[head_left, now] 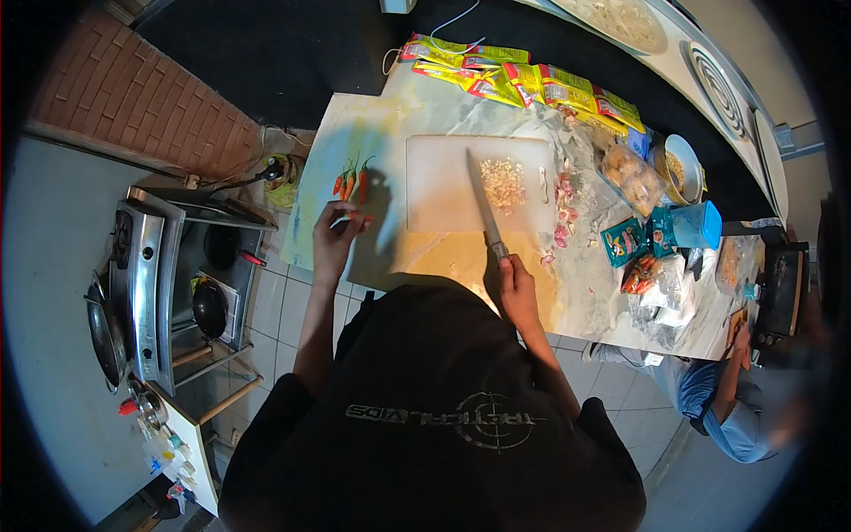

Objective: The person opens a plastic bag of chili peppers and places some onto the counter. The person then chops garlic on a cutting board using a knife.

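My right hand (pixel 516 282) is wrapped round the handle of a kitchen knife (pixel 486 202). The long blade lies over a white cutting board (pixel 434 186), pointing away from me. Beside the blade is a pile of finely chopped garlic (pixel 503 183). On the left, my left hand (pixel 337 232) is closed with its fingers curled, and a bit of red chili (pixel 368 217) shows at the fingertips. Just beyond it, several red and orange chilies (pixel 350 182) with green stems lie on the table. Small pinkish peelings (pixel 563 208) are scattered right of the board.
Yellow packets (pixel 532 84) line the table's back edge. At right are a bag of brown food (pixel 634 177), a bowl (pixel 683 164), green packets (pixel 624 239) and a blue container (pixel 698 223). A stove (pixel 146 275) stands left; another person (pixel 722 399) is at far right.
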`<state>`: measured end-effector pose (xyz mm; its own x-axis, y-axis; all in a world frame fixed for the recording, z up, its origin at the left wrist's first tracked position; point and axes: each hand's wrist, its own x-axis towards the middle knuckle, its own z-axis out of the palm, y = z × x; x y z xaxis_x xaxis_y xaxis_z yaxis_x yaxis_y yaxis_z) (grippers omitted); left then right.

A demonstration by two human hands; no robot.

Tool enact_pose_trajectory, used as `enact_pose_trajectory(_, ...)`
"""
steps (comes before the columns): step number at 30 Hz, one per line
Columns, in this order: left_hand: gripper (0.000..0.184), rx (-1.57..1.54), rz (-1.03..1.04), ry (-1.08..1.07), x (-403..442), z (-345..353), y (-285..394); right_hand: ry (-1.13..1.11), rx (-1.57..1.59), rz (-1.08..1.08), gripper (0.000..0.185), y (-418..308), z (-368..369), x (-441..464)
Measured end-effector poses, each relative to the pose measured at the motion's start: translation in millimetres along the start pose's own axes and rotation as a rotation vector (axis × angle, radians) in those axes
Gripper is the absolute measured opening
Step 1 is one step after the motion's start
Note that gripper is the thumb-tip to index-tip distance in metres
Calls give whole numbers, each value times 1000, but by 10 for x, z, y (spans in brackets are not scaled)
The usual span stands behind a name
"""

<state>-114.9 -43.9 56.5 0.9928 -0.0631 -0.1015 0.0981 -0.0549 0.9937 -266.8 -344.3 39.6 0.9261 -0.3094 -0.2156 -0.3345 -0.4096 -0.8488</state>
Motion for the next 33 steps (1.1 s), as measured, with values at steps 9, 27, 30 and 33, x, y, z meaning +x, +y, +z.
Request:
enact_pose_trajectory(9,20,127,146,-185,261,1026,-451,-73,272,23,20,145,55,-68)
enact_pose_trajectory(27,18,708,412,-106,35,882,-381,-160,-50,-111,21,-172,-47,-240)
enact_pose_trajectory(30,11,883,783,-22,275,856,-245,-150,-26,-66,20,-214,-71,-234)
enact_pose_trajectory(33,11,813,786,67,441,775,-200,-128,-27,-15,21,-267,-125,-210)
